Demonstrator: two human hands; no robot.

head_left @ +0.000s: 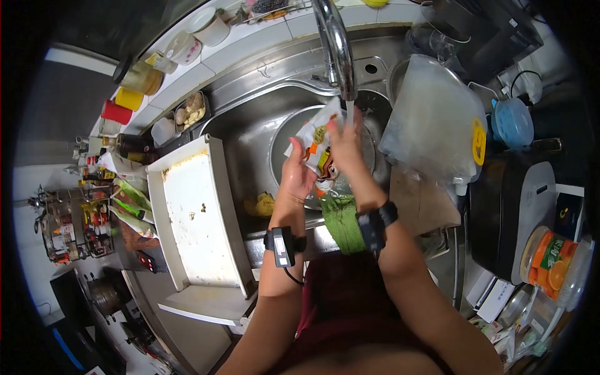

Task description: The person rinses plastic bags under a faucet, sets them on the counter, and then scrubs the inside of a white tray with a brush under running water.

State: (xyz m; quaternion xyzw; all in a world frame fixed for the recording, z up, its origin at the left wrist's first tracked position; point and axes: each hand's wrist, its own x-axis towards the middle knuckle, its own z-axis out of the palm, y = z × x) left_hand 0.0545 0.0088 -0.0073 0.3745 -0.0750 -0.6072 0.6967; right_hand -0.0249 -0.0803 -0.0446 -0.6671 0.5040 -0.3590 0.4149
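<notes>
A white printed plastic bag (319,140) with orange and yellow pictures is between my hands, over a metal basin (275,159) in the sink. My left hand (296,173) grips its left side, thumb pointing up and the other fingers partly hidden. At its right side, my right hand (345,147) has the thumb over the bag; its far fingers are blurred by the running water. The tap (340,59) pours straight down beside the right hand. A green cloth (342,225) hangs over the sink's front edge, below my right wrist.
A white tray-like drawer (199,219) with stains stands left of the sink. A yellow cloth-like item (260,205) lies in the sink. To the right are a clear plastic bag (431,119), a brown board (422,200) and a black appliance (509,215). Jars line the back ledge.
</notes>
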